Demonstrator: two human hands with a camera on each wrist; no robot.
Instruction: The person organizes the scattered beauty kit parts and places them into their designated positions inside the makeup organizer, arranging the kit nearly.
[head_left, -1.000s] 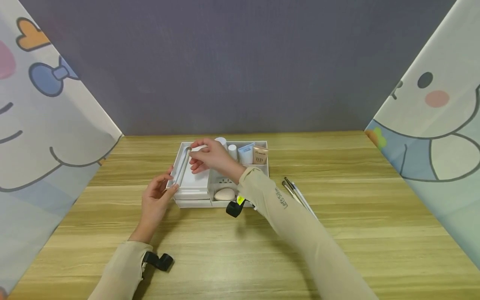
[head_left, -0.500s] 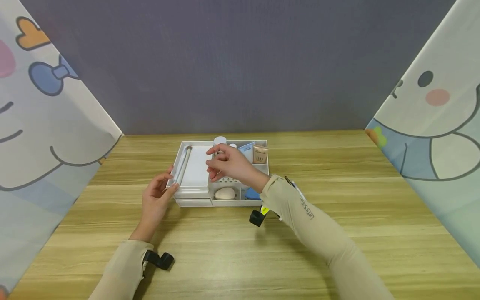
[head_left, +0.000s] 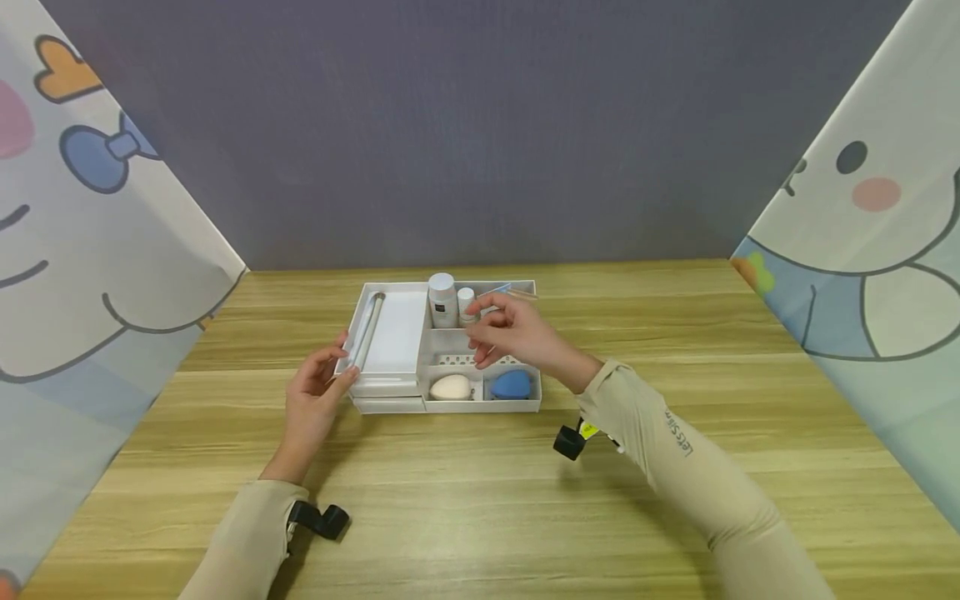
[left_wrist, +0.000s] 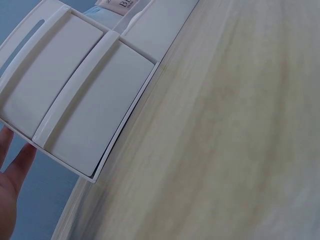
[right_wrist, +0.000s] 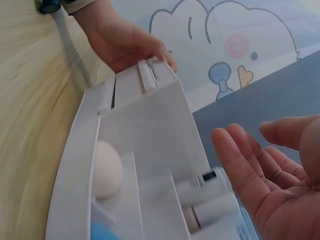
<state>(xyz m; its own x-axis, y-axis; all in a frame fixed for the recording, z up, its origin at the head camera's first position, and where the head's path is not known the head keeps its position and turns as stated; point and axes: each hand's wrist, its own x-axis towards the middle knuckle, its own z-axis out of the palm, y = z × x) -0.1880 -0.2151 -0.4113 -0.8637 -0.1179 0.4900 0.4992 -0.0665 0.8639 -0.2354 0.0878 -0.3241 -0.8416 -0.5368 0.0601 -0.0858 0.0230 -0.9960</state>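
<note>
A white storage organizer [head_left: 420, 405] with drawers and compartments stands on the table. My left hand [head_left: 313, 406] holds its front left corner, thumb at the front and fingers along the side. In the shallow top tray, along its left side, lies a slim brush [head_left: 367, 333] with a pale handle. Over the right-hand compartments hovers my right hand [head_left: 517, 333], fingers loosely bent and nothing between them. Behind it stand a white bottle [head_left: 442, 302] and a smaller white-capped bottle [head_left: 466, 304]. A cream makeup sponge [head_left: 451, 387] and a blue one [head_left: 512, 384] sit in the front compartments.
Two tubes at the back right of the organizer are mostly covered by my right hand. The wooden table [head_left: 450, 500] reaches back to a grey wall [head_left: 480, 133]. Cartoon-printed panels [head_left: 112, 250] flank it. My right forearm crosses the table's right side.
My right hand has moved right, from beside the brush in the top tray to above the right-hand compartments, uncovering the bottles and the blue sponge. The left hand stays put.
</note>
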